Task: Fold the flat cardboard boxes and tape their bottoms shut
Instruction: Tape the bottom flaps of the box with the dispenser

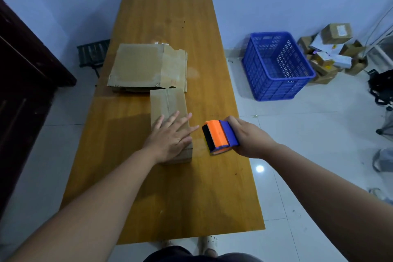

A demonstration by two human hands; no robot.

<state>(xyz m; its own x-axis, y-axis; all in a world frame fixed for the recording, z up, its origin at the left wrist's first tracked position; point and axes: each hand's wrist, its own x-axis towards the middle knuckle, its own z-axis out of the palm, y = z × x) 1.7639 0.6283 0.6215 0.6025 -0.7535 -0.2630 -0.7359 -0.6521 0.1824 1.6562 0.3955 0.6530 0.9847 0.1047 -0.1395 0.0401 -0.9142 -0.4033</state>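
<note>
On tbl (170,17): 1 box (166,103), 1 tape gun (217,136)

Dim, bluish indoor light. A small bright spot of glare sits on the glossy floor (276,125) near right. The bench (170,17) carries a soft sheen, and a faint shadow falls left of the box (168,102). The edges bow with wide-angle distortion, and detail is slightly soft.

Red scrawl (174,82) on flat cardboard (138,66): unreadable.
</note>
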